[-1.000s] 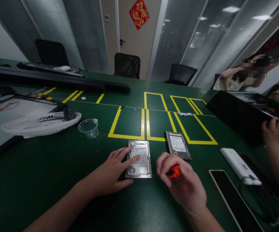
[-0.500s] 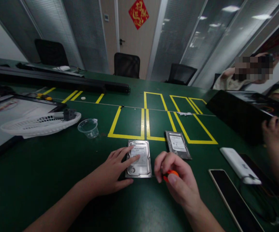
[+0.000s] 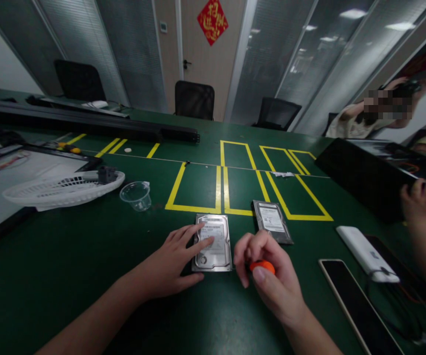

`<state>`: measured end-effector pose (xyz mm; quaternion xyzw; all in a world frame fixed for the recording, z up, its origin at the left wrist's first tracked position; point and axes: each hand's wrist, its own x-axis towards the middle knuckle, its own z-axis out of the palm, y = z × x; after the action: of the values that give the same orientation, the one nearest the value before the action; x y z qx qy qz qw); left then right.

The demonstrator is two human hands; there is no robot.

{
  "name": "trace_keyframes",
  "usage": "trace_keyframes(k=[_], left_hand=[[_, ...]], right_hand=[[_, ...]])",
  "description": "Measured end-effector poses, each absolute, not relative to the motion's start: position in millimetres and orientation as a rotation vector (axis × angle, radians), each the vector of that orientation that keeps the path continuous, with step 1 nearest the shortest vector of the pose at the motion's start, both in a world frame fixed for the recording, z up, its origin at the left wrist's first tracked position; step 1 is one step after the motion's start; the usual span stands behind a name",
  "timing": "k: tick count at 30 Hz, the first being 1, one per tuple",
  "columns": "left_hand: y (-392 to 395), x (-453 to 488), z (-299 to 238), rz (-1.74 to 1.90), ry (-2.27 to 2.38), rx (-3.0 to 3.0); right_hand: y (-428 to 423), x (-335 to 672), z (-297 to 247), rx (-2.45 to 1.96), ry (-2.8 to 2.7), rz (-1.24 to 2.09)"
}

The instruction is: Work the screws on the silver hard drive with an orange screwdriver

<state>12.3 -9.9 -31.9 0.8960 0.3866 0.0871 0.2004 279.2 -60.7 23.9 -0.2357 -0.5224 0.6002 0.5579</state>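
Note:
A silver hard drive [image 3: 218,246] lies flat on the green table in front of me. My left hand [image 3: 183,249] rests on its left side, fingers spread over the label and thumb stretched along the near edge. Just right of the drive, my right hand [image 3: 268,276] is closed around a screwdriver [image 3: 263,266] with an orange and black handle. Its thin shaft points left at the drive's near right corner; whether the tip touches is too small to tell. A second hard drive [image 3: 272,222] lies beyond my right hand.
Left of my hands stand a clear plastic cup [image 3: 136,196] and a white basket [image 3: 63,192]. On the right lie a phone [image 3: 356,305] and a white power bank [image 3: 367,254] with a cable. Another person's hand [image 3: 425,202] is beside a black case [image 3: 364,182]. Yellow tape marks the table.
The fingers of my right hand have shifted slightly on the screwdriver, and more of its orange handle shows. My left hand and both drives stay where they were.

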Motion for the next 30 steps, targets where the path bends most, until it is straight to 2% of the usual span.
trace_keyframes(k=[12,30], left_hand=[[-9.1,12.0,-33.9,0.276,1.070,2.487],[-9.1,12.6,-31.5,0.279,1.063,2.487]], right_hand=[[-59.5,288.0,25.0,-0.653,-1.426,1.247],[-60.3,282.6,33.2,-0.552,-1.267,1.360]])
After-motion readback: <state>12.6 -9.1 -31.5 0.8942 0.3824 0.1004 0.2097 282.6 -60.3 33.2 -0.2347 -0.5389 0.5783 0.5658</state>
